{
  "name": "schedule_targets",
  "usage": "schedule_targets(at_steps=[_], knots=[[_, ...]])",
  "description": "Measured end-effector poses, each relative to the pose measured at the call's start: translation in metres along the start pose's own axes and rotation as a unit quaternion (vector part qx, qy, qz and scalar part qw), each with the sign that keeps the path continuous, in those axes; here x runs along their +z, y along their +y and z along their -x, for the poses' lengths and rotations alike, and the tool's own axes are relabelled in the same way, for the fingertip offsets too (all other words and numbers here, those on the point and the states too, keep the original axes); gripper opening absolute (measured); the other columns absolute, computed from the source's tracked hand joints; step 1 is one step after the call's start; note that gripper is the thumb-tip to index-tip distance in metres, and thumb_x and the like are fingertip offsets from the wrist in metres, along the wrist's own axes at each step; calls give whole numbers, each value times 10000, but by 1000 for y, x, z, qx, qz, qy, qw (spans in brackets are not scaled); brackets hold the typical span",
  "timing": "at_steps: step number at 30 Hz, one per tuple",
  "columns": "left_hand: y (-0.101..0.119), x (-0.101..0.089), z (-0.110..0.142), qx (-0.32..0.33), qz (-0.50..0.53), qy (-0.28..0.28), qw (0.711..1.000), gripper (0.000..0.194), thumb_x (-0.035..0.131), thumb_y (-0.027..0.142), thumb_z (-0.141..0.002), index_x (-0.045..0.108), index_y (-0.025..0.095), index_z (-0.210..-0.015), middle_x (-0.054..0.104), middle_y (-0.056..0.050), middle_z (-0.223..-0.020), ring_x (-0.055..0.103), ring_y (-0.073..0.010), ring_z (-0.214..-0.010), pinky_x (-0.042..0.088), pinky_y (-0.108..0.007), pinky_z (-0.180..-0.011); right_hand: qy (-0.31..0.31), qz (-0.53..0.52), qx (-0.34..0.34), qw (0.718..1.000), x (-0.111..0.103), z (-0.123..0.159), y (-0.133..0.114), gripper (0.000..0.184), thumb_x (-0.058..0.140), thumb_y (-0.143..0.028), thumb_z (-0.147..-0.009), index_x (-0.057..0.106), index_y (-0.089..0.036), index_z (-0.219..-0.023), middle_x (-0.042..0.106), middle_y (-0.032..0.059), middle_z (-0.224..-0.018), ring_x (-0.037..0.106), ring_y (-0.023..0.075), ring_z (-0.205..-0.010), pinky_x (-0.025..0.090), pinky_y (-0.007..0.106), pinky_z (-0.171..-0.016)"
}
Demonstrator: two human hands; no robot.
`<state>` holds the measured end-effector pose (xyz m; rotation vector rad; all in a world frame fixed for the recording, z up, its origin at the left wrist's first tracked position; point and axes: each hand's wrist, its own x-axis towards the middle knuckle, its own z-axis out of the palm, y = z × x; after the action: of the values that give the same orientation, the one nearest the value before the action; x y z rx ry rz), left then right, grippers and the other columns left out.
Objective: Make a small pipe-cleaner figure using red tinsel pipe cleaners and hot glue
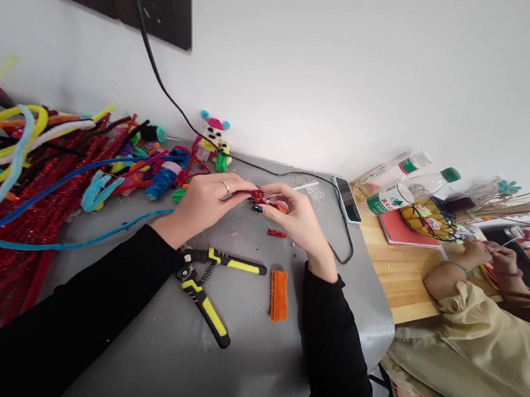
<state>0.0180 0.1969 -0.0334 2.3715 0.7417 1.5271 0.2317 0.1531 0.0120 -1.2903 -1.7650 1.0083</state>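
Between my fingertips is a small piece of red glittery pipe cleaner [257,195]. My left hand [210,201], with a ring on it, pinches it from the left. My right hand [294,218] closes on it from the other side, and the fingers partly hide its shape. Just below my right hand lies a short red glitter piece [276,233]. Nearer me are a bundle of short orange pipe cleaners [278,295] and wire-stripping pliers [212,283] with yellow and black handles, spread apart on the grey table [242,371].
Long pipe cleaners [43,208] in many colours heap up at the left. Fuzzy figures [213,136] stand by the wall. A black cable [163,84] crosses behind my hands, past a phone [347,200]. Bottles [395,196] and a red notebook [407,232] are at right, near another person's hands [489,257].
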Motion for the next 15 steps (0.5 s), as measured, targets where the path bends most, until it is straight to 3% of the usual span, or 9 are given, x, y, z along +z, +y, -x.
schedule_targets(at_steps=[7,15], knots=[[5,-3,-3,-43,66,-63,995,268,579,203,-983,774,174,-1165,824,-70,-1092,777,-172,-834,626,-265,-799,66,40,-11,997,-1,-1,7,173,790,-301,-862,741,-230,-1012,792,47,-1048,735,209,-958,589,359,-888],[0,1,0,-101,62,-91,989,252,621,347,-1008,779,178,-1107,820,-80,-1050,771,-208,-888,608,-277,-736,83,107,-43,990,1,-1,9,53,781,-266,-889,770,-237,-931,778,31,-946,701,211,-906,548,344,-844]])
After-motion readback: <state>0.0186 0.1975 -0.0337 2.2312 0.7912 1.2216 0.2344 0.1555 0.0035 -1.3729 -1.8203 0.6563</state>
